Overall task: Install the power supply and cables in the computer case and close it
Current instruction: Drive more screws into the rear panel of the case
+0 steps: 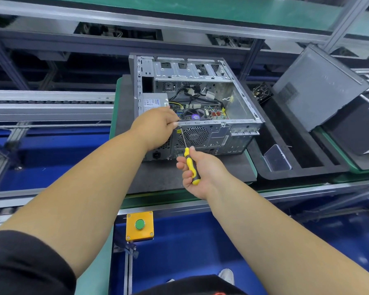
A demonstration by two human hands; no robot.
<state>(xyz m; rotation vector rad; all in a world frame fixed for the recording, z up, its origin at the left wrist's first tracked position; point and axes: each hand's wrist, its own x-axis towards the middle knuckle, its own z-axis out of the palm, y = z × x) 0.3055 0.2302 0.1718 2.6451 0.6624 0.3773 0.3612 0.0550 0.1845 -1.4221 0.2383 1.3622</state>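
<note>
1. The computer case lies on its side at the centre of the frame, on a dark grey mat; its open side faces up and its rear panel faces me.
2. The case is bare silver metal; perforated drive bays run along its far edge; the rear panel carries a round fan grille and a column of ports.
3. The power supply is a grey box with a white label; it sits in the left part of the case, partly hidden by my left hand.
4. Black, yellow and white cables lie loose over the motherboard inside the case.
5. My left hand rests at the near upper rim of the case; its fingers are curled and pinched together at the rim, at the tip of the screwdriver shaft; what they pinch is too small to tell.
6. My right hand grips the yellow-and-black handle of the screwdriver, fingers wrapped round it; the shaft slants up and left to the rim beside the left fingertips.
7. A second case leans at the right of the frame; a clear plastic box lies in a black tray below it.
8. A yellow button box with a green button sits at lower centre.
</note>
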